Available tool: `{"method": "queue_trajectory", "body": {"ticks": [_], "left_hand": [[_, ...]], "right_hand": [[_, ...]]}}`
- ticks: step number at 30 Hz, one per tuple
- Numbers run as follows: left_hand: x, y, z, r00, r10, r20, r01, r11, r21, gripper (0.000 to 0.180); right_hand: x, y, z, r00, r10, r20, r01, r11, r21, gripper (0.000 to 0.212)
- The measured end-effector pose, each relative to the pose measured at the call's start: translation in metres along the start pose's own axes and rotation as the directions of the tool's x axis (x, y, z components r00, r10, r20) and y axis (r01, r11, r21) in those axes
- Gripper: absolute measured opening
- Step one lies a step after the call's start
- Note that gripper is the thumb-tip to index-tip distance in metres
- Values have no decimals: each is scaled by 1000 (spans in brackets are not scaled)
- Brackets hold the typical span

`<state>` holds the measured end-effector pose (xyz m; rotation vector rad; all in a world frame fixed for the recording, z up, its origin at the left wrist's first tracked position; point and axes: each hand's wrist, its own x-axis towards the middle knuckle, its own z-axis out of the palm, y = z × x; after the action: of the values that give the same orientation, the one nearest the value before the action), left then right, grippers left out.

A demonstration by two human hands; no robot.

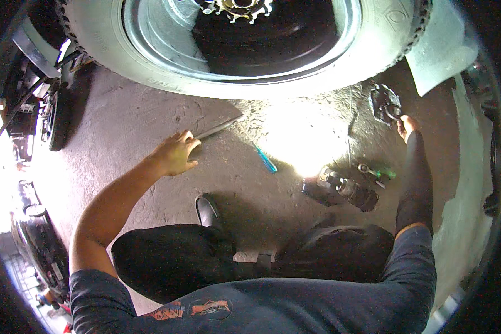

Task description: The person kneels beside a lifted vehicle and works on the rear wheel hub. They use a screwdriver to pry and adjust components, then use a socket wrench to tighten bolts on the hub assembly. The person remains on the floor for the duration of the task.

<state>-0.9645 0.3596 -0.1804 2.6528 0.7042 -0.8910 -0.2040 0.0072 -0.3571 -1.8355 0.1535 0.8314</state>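
Note:
My left hand (175, 154) is held low over the floor with its thumb and fingers apart. Its fingertips are at the near end of a flat metal bar (221, 127), and whether they touch it I cannot tell. Far off to the right, my right hand (408, 127) has its fingers closed on a dark, curved part (394, 113). That part lies against a shiny black piece (381, 100) on the floor, whose kind is unclear. Between the hands lies a screwdriver (266, 160) with a blue-green handle.
A large tyre (228, 92) on a metal rim spans the far side. A black cordless power tool (350, 190) lies right of centre, beside a ratchet wrench (369, 170). Bright light glares on the floor (234, 183). Motorcycle parts (50, 114) line the left.

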Motion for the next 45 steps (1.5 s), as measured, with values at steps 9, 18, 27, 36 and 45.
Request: {"method": "queue_trajectory", "body": {"ticks": [9,18,27,36,45], "left_hand": [[-3,-18,43,997,-74,-16,72,993,-98,64],[74,1,45,982,33,184,-17,996,-90,63],[117,-50,79,992,-50,112,50,999,-2,61],[120,-74,64,991,-129,48,133,985,-107,56],[117,-92,69,991,-137,12,137,981,-137,61]], "right_hand": [[-43,9,100,988,152,5,-120,803,-584,47],[-134,-17,195,859,150,489,486,62,-872,64],[-233,-26,224,501,285,817,777,-565,-279,60],[-383,-61,318,588,229,776,803,-282,-525,69],[-373,-55,332,461,80,884,840,-360,-406,63]]}}
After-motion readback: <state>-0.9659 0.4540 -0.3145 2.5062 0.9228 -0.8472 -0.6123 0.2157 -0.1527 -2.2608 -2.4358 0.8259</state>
